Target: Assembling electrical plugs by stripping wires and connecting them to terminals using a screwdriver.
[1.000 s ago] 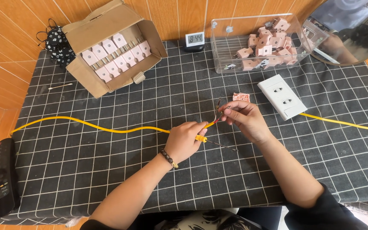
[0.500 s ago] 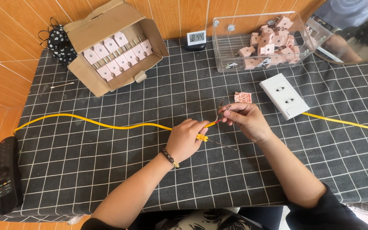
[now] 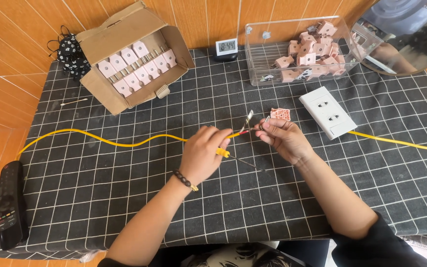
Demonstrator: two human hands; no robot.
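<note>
Almost nothing has shifted over the last second: both hands stay where they were, just in front of the white rectangular double-socket outlet (image 3: 328, 112) that lies on the black grid-patterned tablecloth (image 3: 124, 198), so the fine work on the wire ends is holding steady rather than moving on.

The left hand (image 3: 202, 153) is clenched around the thin yellow cable (image 3: 100, 139) left of the outlet, and it also grips a small yellow-handled screwdriver (image 3: 233, 156) whose metal shaft points back toward the person. The right hand (image 3: 283, 138), nearer the outlet, pinches the stripped wire ends (image 3: 249, 123) at the cable's tip between its fingertips; one metal prong sticks up there.

A small pink plug piece (image 3: 280, 114) rests just left of the outlet, untouched as before. Behind the outlet stands a clear plastic bin (image 3: 258, 64) of pink parts, and far to its left an open cardboard box (image 3: 129, 54) of pink plugs.
</note>
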